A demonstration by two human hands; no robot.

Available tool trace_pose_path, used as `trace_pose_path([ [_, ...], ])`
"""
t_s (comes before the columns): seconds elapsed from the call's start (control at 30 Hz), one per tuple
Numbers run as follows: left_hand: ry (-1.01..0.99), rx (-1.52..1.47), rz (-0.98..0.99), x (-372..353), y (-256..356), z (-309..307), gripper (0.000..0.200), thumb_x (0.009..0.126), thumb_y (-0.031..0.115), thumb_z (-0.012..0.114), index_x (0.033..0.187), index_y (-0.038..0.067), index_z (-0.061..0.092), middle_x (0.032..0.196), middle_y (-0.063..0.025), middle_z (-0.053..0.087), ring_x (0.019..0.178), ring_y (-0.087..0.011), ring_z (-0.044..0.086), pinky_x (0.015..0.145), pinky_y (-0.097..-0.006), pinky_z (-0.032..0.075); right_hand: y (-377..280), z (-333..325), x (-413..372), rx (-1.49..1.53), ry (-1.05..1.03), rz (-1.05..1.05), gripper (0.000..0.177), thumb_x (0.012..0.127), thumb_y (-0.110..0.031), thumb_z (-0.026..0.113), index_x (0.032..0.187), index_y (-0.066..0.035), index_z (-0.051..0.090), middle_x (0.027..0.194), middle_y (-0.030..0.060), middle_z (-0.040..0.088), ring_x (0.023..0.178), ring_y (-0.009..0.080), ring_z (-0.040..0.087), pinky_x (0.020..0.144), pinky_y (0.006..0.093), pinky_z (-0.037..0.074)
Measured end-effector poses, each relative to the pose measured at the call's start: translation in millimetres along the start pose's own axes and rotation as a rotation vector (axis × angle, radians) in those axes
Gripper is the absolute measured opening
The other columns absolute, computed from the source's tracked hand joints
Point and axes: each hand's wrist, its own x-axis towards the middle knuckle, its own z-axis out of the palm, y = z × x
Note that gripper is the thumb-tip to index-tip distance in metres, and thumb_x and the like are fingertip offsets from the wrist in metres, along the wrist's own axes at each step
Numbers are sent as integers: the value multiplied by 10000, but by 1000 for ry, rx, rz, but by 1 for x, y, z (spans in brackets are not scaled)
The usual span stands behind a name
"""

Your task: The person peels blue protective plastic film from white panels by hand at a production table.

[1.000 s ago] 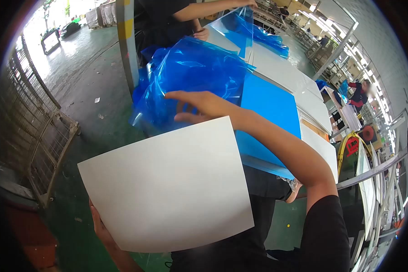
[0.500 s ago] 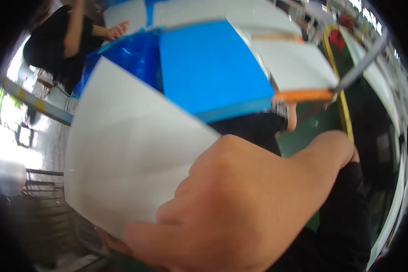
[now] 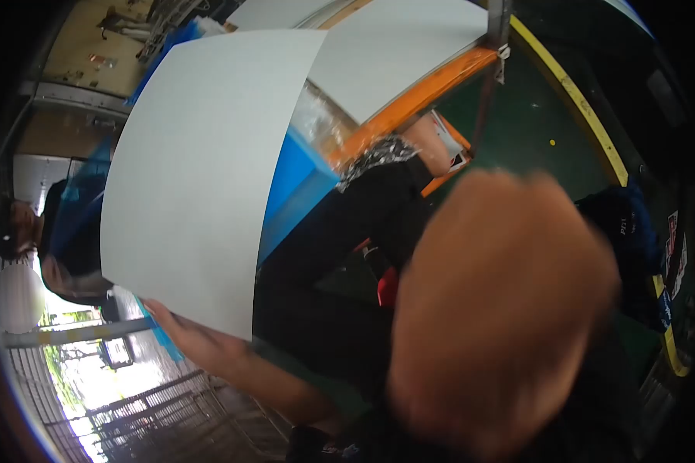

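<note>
A large white sheet (image 3: 201, 170) stands tilted across the left half of the view. At its lower edge is my left hand (image 3: 189, 332), with the fingers closed on that edge and partly hidden by the sheet. My right hand (image 3: 510, 309) looms large and blurred at the lower right, apart from the sheet; motion smears its fingers. Behind the sheet's right edge shows a blue block or stack (image 3: 297, 181). Beyond it lies another white sheet (image 3: 409, 54) on an orange-edged stack (image 3: 421, 92).
Another person (image 3: 69, 239) in dark clothes is at the far left, partly behind the sheet. A metal post (image 3: 499, 23) rises by the orange corner. A yellow line or rail (image 3: 575, 96) curves down the right. A grey rail (image 3: 85, 333) crosses the lower left.
The view has turned. The white sheet stands more upright and covers most of the blue stack. My right hand has moved right, away from the sheet; more of my left hand shows.
</note>
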Motion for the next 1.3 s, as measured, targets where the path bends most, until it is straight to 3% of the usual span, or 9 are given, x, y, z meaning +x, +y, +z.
trace_pose_path([
  [0.1, -80, -48, -25, 1, -21, 73, 474, 1120, 296, 424, 1527, 55, 379, 1465, -125, 497, 1318, -217, 504, 1104, -385, 412, 46, -17, -5, 444, 174, 317, 416, 1082, -317, 503, 821, -5, 594, 611, 43, 583, 515, 100, 549, 488, 247, 408],
  [0.13, -58, 55, 13, -5, -28, 104, 487, 1124, 287, 408, 1554, 67, 351, 1506, -126, 472, 1352, -228, 488, 1124, -389, 403, 68, -22, -3, 540, 182, 359, 372, 1097, -266, 472, 979, 32, 660, 734, 37, 639, 648, 87, 602, 565, 237, 474],
  [0.3, -273, 57, -51, -6, -78, 166, 447, 1126, 231, 373, 1534, 48, 360, 1493, -144, 475, 1375, -250, 485, 1157, -399, 412, 149, -32, 10, 739, 517, 268, 365, 1101, -259, 483, 1120, 69, 642, 1031, 136, 684, 867, 151, 697, 731, 267, 597],
  [0.53, -387, 62, -162, -21, -128, 219, 617, 1133, 342, 372, 1625, 43, 147, 1624, -177, 302, 1488, -285, 327, 1218, -429, 280, 233, -82, 21, 761, 715, 262, 272, 1051, -224, 593, 1041, 41, 653, 941, 96, 667, 866, 162, 705, 805, 278, 631],
  [0.63, -478, -131, -236, -38, -148, 222, 659, 1120, 306, 435, 1615, -5, 131, 1619, -244, 280, 1501, -300, 317, 1224, -452, 282, 242, -103, 26, 732, 721, 267, 232, 1041, -221, 618, 1075, 4, 663, 914, 21, 627, 821, 96, 648, 812, 262, 613],
  [0.77, -456, 221, -24, -84, -192, 200, 642, 1093, 195, 509, 1582, -79, 196, 1618, -255, 300, 1439, -321, 423, 1150, -424, 419, 244, -114, 23, 566, 791, 301, 259, 1025, -209, 639, 1094, 38, 672, 972, 70, 672, 849, 146, 696, 837, 275, 617],
  [0.93, -575, 801, 315, -85, -223, 171, 643, 1069, 182, 514, 1566, -103, 221, 1602, -341, 275, 1490, -438, 326, 1218, -484, 293, 257, -112, 19, 511, 837, 319, 291, 1034, -198, 609, 1063, 88, 656, 943, 127, 702, 830, 192, 735, 797, 281, 612],
  [1.03, -523, 881, 400, -74, -236, 169, 598, 1056, 160, 525, 1539, -107, 297, 1572, -350, 322, 1470, -476, 330, 1224, -507, 245, 259, -105, 16, 497, 845, 348, 289, 1035, -200, 609, 1055, 84, 657, 930, 128, 711, 826, 189, 739, 768, 276, 611],
  [1.3, -461, 812, 240, -60, -241, 170, 479, 1053, 135, 533, 1448, -123, 452, 1498, -336, 432, 1364, -450, 481, 1130, -462, 409, 258, -92, 16, 471, 879, 394, 262, 1026, -177, 626, 1048, 82, 660, 919, 130, 726, 798, 175, 739, 686, 256, 607],
])
